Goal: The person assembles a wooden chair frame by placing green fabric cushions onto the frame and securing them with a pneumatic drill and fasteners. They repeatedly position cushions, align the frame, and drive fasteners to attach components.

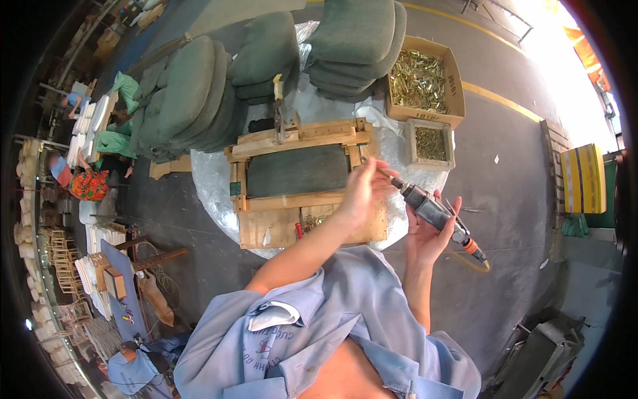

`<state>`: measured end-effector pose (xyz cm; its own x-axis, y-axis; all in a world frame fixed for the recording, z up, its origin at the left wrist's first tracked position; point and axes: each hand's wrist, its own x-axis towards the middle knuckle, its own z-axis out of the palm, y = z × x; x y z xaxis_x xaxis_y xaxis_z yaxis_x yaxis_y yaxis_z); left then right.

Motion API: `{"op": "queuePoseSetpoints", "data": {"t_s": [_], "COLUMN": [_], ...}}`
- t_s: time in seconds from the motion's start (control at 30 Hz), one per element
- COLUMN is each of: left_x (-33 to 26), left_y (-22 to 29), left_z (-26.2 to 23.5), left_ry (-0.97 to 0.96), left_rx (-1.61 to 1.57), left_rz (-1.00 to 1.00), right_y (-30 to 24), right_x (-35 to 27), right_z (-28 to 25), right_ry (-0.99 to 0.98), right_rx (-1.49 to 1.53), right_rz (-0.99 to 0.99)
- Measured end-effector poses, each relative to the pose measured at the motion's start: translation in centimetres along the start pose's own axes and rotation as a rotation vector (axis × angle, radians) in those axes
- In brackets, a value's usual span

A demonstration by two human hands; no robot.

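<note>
Head view: with the right hand (433,229), palm up, gripping the pneumatic screwdriver (426,205) by its dark grey body, close to the thin metal lever (454,209); with the left hand (362,189), closing fingers and thumb around the slim bit (396,181) at the front; cannot tell, at this size, whether also pinching a small fastener there. Held in the air over the right side of the round worktop (214,206), tilted, bit toward the upper left, near the right end of the wooden frame (299,201); fitted at the rear, toward the lower right, with an orange collar (471,247) and a yellowish hose (483,267).

Laid inside the frame, straight ahead: a dark green padded panel (299,171); standing at the far bar: a metal clamp (279,121), yellowish at the top; on the near side: a plywood board (269,229), bearing a red-handled tool (299,231).

Heaped to the right, beyond the frame: brass-coloured metal fasteners (417,80) in an open cardboard box (454,83); just nearer, smaller pieces in a wooden tray (411,145). Piled behind and to the left: green-grey upholstered cushions (189,93), in several stacks; spread under much of this: silvery film, wrinkled and shiny. Farther off, lower left: a co-worker (129,369) in a light-blue shirt.
</note>
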<state>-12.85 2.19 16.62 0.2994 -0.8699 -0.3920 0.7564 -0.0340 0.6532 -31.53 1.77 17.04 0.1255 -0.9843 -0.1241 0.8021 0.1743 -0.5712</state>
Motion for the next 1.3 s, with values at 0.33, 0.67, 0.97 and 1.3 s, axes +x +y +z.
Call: {"op": "queuePoseSetpoints", "data": {"t_s": [0.33,0.67,0.97,1.3], "left_x": [-6.0,-7.3,-8.2,-6.7], "left_y": [-2.1,-3.4,-1.8,-1.9], "left_z": [-23.6,-23.8,-22.4,-15.6], "left_ry": [0.634,0.678,0.645,0.495], "left_rx": [0.087,0.213,0.04,0.35], "left_rz": [0.009,0.071,0.056,-0.023], "right_y": [-0.2,2.0,1.4,-5.0], "right_x": [15.2,23.1,25.1,14.3], "right_z": [-4.7,-3.8,-5.7,-0.3], "right_ry": [0.19,-0.111,-0.182,-0.026], "right_rx": [-0.603,-1.139,-1.069,-0.584], "right_rz": [-0.378,-0.32,-0.315,-0.248]}}
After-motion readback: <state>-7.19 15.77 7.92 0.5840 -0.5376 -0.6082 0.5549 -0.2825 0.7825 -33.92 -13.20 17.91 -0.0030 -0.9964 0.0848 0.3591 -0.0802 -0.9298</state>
